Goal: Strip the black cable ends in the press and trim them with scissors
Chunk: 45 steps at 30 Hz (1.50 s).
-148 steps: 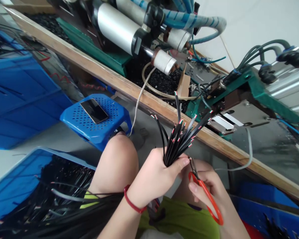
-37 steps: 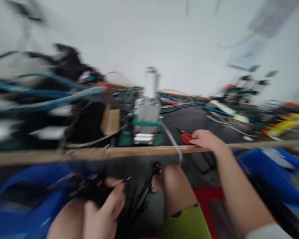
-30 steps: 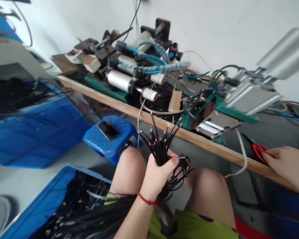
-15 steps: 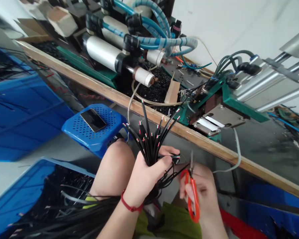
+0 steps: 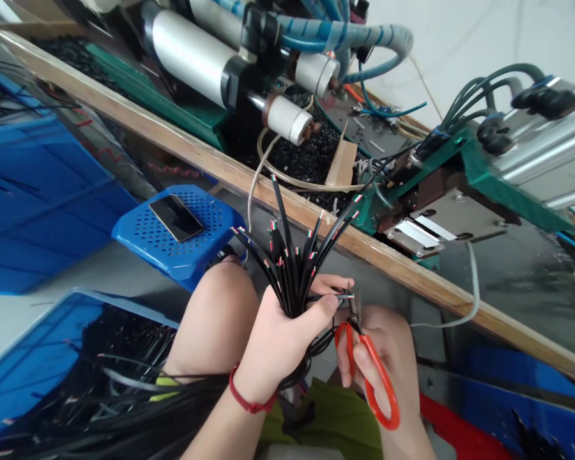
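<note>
My left hand (image 5: 282, 332) is closed round a bundle of black cables (image 5: 294, 262) whose stripped red, white and green tips fan upward. One cable end sticks out sideways between its thumb and forefinger. My right hand (image 5: 388, 364) grips red-handled cutters (image 5: 370, 377), their jaws right at that sideways cable end. The cables trail down over my lap into a blue crate (image 5: 52, 358) at lower left, which holds several more black cables.
A wooden bench edge (image 5: 211, 160) runs diagonally behind the hands. On the bench sit silver pneumatic cylinders (image 5: 191, 54), blue hoses and a green-framed machine (image 5: 460, 185). A blue stool (image 5: 182, 236) with a phone (image 5: 175, 217) on it stands beside my left knee.
My right hand fetched the red cutters from the bench at the right and brought them back to the bundle. The jaws now meet the cable end held out by my left thumb.
</note>
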Motion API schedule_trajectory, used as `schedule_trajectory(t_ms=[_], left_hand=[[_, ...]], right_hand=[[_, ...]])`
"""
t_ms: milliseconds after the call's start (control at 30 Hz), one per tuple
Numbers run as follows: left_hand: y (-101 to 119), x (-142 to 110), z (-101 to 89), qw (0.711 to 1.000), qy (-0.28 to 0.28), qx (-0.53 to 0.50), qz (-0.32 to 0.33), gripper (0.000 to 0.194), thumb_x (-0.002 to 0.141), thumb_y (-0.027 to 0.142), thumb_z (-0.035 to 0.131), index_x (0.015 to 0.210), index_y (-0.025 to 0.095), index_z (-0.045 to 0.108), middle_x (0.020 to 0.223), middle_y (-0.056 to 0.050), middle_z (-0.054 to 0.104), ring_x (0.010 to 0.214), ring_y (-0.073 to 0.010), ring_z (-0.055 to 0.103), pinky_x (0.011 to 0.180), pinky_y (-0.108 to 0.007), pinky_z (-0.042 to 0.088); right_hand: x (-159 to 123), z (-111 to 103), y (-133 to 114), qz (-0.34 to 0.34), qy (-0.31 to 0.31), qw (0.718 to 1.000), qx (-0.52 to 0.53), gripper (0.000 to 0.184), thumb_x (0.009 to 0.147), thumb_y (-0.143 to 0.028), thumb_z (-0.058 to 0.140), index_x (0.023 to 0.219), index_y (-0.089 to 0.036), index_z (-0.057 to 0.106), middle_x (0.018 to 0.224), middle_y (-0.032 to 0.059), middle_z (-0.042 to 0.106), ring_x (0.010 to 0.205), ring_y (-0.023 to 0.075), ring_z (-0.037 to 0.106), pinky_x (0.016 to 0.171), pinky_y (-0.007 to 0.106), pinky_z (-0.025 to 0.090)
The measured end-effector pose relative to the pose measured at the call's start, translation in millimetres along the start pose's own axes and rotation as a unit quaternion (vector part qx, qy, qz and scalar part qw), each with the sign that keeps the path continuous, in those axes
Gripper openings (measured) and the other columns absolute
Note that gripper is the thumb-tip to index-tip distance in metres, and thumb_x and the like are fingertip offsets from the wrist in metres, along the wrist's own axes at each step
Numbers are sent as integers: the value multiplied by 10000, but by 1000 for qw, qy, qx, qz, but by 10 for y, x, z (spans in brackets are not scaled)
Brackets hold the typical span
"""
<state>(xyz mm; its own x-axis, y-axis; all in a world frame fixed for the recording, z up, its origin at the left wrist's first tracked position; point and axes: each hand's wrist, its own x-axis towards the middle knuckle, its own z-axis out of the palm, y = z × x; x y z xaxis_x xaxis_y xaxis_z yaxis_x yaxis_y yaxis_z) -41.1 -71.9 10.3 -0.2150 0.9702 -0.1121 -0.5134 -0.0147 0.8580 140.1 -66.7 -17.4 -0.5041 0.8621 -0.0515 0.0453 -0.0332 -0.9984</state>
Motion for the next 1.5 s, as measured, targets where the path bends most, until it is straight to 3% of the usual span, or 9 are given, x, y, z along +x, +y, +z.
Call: schedule_trajectory(t_ms=[100,167,333,433,700,933,1300,1500], left_hand=[[10,2,-2,1000,-5,-2,1,98,947,197,855,864,248,861,1131,-84,936,1070,-262,859,924,-339,686],[17,3,0,1000,-5,-7,2,108,940,195,860,845,246,859,1138,-83,936,1072,-268,869,961,-355,697],[32,1,18,1000,-4,3,6,122,900,173,872,802,245,853,1109,-73,938,1043,-266,884,948,-343,714],[41,5,33,1000,5,0,-1,115,889,169,873,811,252,859,1099,-57,939,1015,-253,886,910,-322,718],[58,6,46,1000,7,14,-7,121,860,157,859,777,239,830,1086,-57,938,964,-245,879,851,-310,712],[45,-5,49,1000,12,17,-4,119,838,149,860,771,223,795,1075,-89,937,1014,-295,898,881,-364,737],[53,5,44,999,4,21,28,139,880,130,847,787,234,840,1063,-43,940,980,-204,892,859,-238,707],[30,1,34,1000,4,9,4,141,868,127,860,790,240,827,1068,-44,938,984,-231,885,888,-297,720]], right_hand=[[33,-10,-29,-6,1,1000,-16,757,1094,-726,673,572,-178,674,469,47,590,430,109,485,451,244,264],[40,-16,-53,-10,0,1000,-26,769,1100,-729,663,562,-180,664,458,41,576,419,104,474,442,245,248],[31,-15,-94,-21,26,999,-41,762,1102,-705,688,551,-178,667,477,38,585,446,105,518,452,232,298],[27,-21,-88,-21,12,998,-59,748,1121,-685,666,570,-178,681,496,45,609,460,112,540,456,230,322],[-47,-39,61,-18,48,997,-57,754,1121,-680,674,558,-180,648,494,31,583,458,104,507,461,233,325],[-73,-15,-26,40,61,996,-47,772,1063,-769,709,560,-184,665,513,44,601,484,122,529,480,245,349],[-60,84,-175,102,97,989,-35,804,955,-866,776,541,-185,667,514,34,580,485,113,492,503,255,340],[-82,69,-147,103,86,991,-28,794,968,-858,765,558,-184,673,526,40,592,494,119,490,507,267,291]])
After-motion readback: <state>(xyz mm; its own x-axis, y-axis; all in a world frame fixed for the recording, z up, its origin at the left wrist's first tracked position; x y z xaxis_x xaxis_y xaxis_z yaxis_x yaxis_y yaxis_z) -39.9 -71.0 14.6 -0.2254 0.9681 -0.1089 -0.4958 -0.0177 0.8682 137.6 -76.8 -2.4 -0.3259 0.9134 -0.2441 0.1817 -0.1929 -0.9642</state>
